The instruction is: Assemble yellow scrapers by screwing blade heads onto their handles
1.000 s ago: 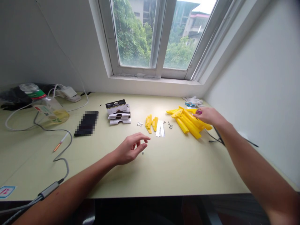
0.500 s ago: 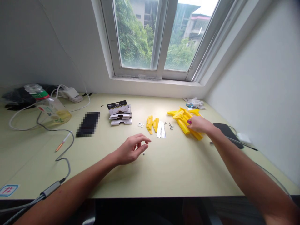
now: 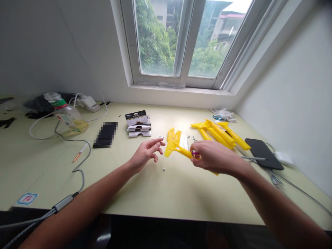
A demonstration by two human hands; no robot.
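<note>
My right hand (image 3: 215, 156) grips a yellow plastic scraper handle (image 3: 184, 152), its wide head pointing left and its end showing below my hand. My left hand (image 3: 144, 154) is open with fingers apart, just left of that head and not touching it. Behind the head are small yellow plastic pieces (image 3: 174, 134), partly hidden by it. Flat silver blades (image 3: 184, 140) lie next to them, with small screws (image 3: 194, 138) to the right and a cluster of small nuts (image 3: 160, 137) to the left. A single nut (image 3: 164, 169) lies nearer the front edge.
More yellow handles (image 3: 220, 133) lie at the back right, near white gloves (image 3: 224, 114). A black device (image 3: 263, 154) with cables is at far right. Stacked small boxes (image 3: 138, 123), a blurred-out dark rectangle (image 3: 105, 135), a bottle (image 3: 70, 116) and a cable (image 3: 83, 176) are leftward.
My right hand has lifted a scraper handle from the yellow pile and brought it left and nearer. My left hand has opened its fingers slightly. The view has shifted a little.
</note>
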